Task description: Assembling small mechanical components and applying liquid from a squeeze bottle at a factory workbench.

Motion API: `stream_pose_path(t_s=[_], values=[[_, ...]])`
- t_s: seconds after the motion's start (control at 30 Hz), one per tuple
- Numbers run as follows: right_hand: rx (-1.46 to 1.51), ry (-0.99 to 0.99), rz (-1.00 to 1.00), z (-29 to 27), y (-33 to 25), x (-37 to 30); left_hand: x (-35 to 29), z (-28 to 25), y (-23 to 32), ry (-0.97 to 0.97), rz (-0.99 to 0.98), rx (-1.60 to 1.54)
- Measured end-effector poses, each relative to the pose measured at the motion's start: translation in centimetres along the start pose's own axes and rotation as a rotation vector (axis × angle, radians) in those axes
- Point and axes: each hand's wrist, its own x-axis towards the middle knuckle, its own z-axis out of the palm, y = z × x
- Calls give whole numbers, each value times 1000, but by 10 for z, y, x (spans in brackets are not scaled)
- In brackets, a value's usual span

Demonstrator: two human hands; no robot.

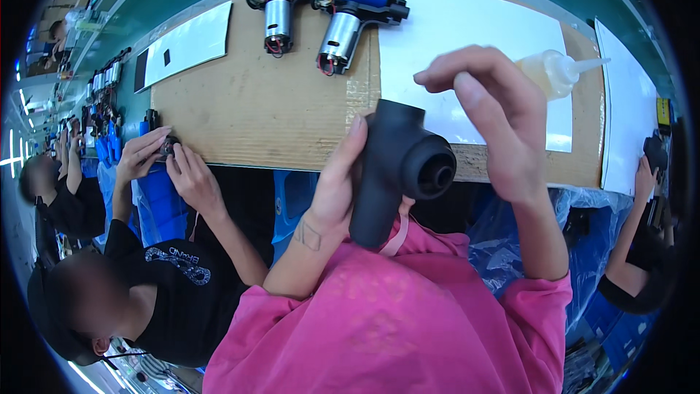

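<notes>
1. Gripping the black housing (388,168) from its left, the person's left hand (337,179) pressed its thumb along that side; the other fingers were mostly hidden behind it, their spread impossible to tell.
2. The housing was held up before the near edge of the cardboard-covered surface (255,113); its long axis ran steeply, upper end leaning right, while its round collar pointed right and toward the viewer.
3. Right of the housing, the right hand (507,120) was empty, fingers bent, thumb and forefinger apart.
4. Beyond the housing lay a white sheet (430,29) and, farther right, a translucent bottle (558,76), nozzle rightward.
5. Beyond and left of it lay two blue-topped motor assemblies (341,33).
6. Well left of it, a co-worker's black shirt (193,314) bore pale lettering and a curled motif.
</notes>
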Motion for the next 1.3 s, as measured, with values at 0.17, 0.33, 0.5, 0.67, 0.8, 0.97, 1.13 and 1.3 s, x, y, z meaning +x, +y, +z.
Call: stream_pose_path(t_s=[0.17, 0.33, 0.5, 0.67, 0.8, 0.97, 1.13, 1.3], values=[[-157, -89, -252, 5, -15, -4, 7, 14, -10, -117, -223, -351], [-312, -123, -535, 10, -5, 0, 7, 55, -21, 258, -125, 183], [-146, -40, -478, 14, 8, -7, 11, 47, -30, 197, 80, 446], [-126, -56, -297, 15, -7, -14, 23, 44, -33, 68, 381, 472], [-146, 44, -155, 21, -2, -13, 29, 37, -26, -4, 221, 306], [-226, -32, -388, 28, 19, -12, 31, 33, -18, -41, 163, 7], [-260, -34, -346, 26, 23, -14, 34, 40, -27, 214, 166, 145], [-271, -19, -469, 21, 20, -15, 28, 45, -33, 164, 118, 59]])
